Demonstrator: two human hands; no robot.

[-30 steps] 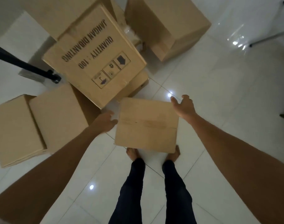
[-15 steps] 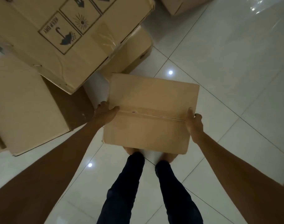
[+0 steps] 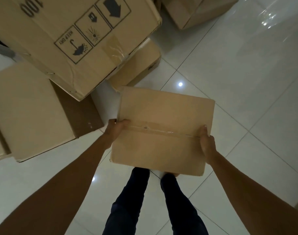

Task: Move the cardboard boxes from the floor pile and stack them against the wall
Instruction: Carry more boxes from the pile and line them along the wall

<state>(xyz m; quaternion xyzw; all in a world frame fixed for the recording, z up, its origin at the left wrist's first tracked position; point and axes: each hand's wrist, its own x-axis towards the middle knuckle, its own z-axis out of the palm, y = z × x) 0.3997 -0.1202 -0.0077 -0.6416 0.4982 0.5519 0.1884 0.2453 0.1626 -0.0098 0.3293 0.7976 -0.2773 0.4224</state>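
A small plain cardboard box (image 3: 163,116) with a taped seam across its top is in front of me, above my feet. My left hand (image 3: 117,128) grips its left side at the seam, thumb on top. On the right side my right hand (image 3: 207,145) clamps the box, thumb on the top edge. The box hides my toes. A large printed box (image 3: 60,31) with handling symbols leans tilted over the pile at upper left.
A plain box (image 3: 26,107) lies on the floor at left, another low box (image 3: 138,65) sits under the printed one, and one more box (image 3: 192,11) is at the top. White glossy tile floor (image 3: 246,82) stretches to the right.
Both hands went from hovering beside the small box to gripping its sides. The box now sits nearer to me, and the view has dropped closer to the pile.
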